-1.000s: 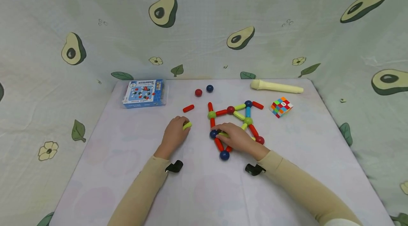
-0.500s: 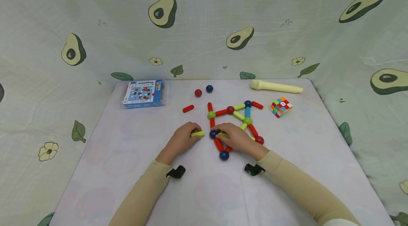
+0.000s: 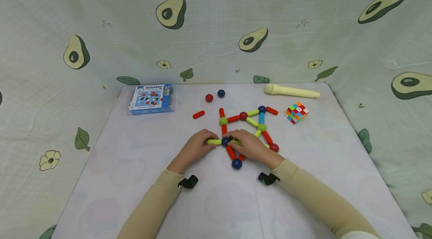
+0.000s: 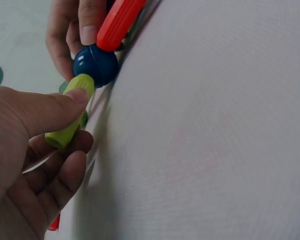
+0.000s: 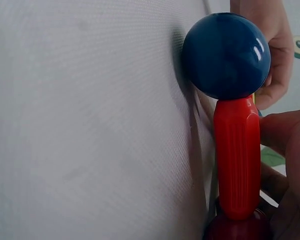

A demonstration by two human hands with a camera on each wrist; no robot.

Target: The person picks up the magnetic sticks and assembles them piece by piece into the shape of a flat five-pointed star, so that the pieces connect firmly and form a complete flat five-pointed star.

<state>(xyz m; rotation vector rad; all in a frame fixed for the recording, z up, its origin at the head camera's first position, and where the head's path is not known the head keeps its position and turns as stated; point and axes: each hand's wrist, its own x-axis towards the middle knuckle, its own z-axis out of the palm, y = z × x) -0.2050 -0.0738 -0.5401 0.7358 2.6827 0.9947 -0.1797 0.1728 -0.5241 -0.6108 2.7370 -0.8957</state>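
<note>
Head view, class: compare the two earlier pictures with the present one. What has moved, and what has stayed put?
The left hand, gripping the green stick, carried it to the right until its end met the blue ball. The right hand stayed resting on the stick frame. The box, the loose balls, the loose red stick, the cube and the cream tube did not move.

Table (image 3: 135, 179) with box (image 3: 152, 99), cube (image 3: 296, 112)
</note>
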